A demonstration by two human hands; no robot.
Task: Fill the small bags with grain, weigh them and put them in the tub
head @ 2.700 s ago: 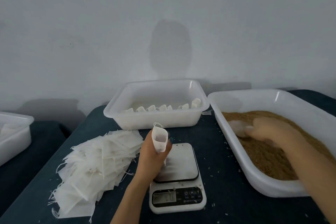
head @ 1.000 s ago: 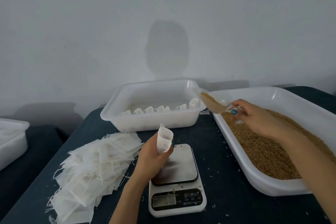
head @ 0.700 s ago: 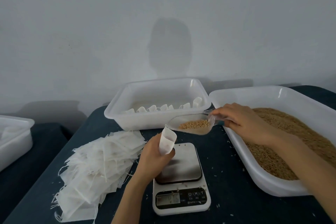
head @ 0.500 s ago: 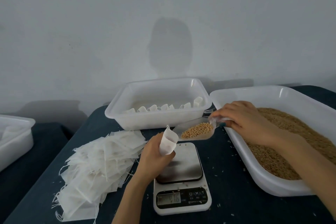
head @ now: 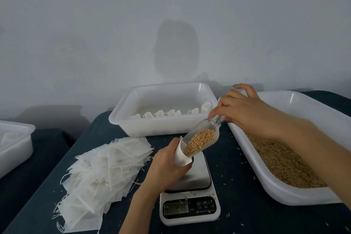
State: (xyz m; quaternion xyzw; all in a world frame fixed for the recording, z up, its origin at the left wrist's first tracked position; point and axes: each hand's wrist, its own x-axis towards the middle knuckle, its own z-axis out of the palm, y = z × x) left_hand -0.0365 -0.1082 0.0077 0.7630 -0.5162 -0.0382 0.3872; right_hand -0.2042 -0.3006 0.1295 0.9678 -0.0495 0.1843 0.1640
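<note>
scoop (head: 201, 141) now in 1 bag (head: 181, 158) | left fingers (head: 169, 148) grip bag | right fingers (head: 225, 104) grip scoop

White bag (head: 180, 159) open-mouthed over scale (head: 191, 178); clear scoop (head: 207, 129) (grain (head: 197, 143) inside) tipped into it.

We see dim, even, greyish light. A soft head-shaped shadow (head: 176, 49) lies on the wall (head: 76, 24) ahead, so the light comes from behind us. Thin glints mark the rims of the tub (head: 199, 87) and the grain tray (head: 292, 99). The display of the scale (head: 190, 218) is too soft to read, and the wide lens bows the frame's edges.
</note>
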